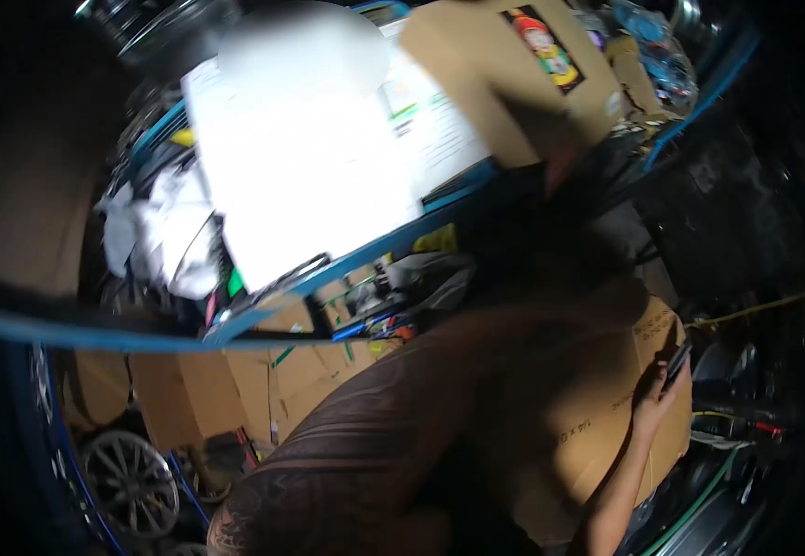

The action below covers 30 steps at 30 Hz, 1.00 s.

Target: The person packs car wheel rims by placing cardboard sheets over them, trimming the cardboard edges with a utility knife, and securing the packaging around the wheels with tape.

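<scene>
My tattooed left arm reaches across from the lower left into deep shadow. What looks like my left hand (560, 171) is a dark blur in front of a brown cardboard piece (462, 42) with a colourful sticker (543, 48); its fingers cannot be made out. At the lower right, my right hand (654, 398) is closed around a small dark flat object (677, 361), possibly a phone. Behind that hand stands a large cardboard sheet (597, 445) with printed lettering. Left of the stickered cardboard, white paper sheets (310, 157) glare brightly on a blue-edged shelf (365, 264).
Crumpled white plastic (180, 232) lies at the shelf's left. Below are an open cardboard box (235, 389) and a spoked wheel (132, 484). Plastic-wrapped items (657, 56) sit at upper right. A yellow cord (754, 310) and green hose (699, 505) run along the right.
</scene>
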{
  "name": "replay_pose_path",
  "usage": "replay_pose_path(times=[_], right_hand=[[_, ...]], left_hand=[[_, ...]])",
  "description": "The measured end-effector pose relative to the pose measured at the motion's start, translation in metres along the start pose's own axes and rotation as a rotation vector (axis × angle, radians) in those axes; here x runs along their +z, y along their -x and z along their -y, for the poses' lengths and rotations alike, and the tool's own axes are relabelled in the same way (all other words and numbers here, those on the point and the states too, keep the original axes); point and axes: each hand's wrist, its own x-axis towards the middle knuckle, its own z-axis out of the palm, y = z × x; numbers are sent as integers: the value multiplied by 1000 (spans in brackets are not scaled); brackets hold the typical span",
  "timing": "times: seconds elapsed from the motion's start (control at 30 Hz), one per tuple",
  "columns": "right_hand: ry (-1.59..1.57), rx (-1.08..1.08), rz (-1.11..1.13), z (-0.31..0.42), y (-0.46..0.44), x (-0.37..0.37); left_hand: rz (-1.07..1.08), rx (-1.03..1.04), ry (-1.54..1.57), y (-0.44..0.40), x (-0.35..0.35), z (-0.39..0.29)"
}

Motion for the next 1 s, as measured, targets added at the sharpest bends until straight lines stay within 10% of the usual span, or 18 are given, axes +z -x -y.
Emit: replay_pose_path(times=[0.2, 0.23, 0.4, 0.63, 0.87, 0.97, 1.0], right_hand=[[92, 90, 247, 24, 21, 5], [260, -166, 160, 9, 21, 7], [509, -296, 181, 43, 22, 15], [283, -436, 517, 212, 2, 101], [-69, -1142, 600, 333, -25, 236], [56, -1226, 559, 342, -33, 277], [102, -1227, 542, 340, -32, 289]], left_hand=[[-209, -141, -852, 24, -20, -55], [-296, -103, -929, 38, -39, -95], [-354, -383, -440, 190, -126, -245], [-813, -1121, -94, 472, -71, -252], [-1814, -696, -805, 559, -207, -267], [-1609, -597, -1037, 541, -314, -307], [-1489, -588, -685, 539, -341, -316]])
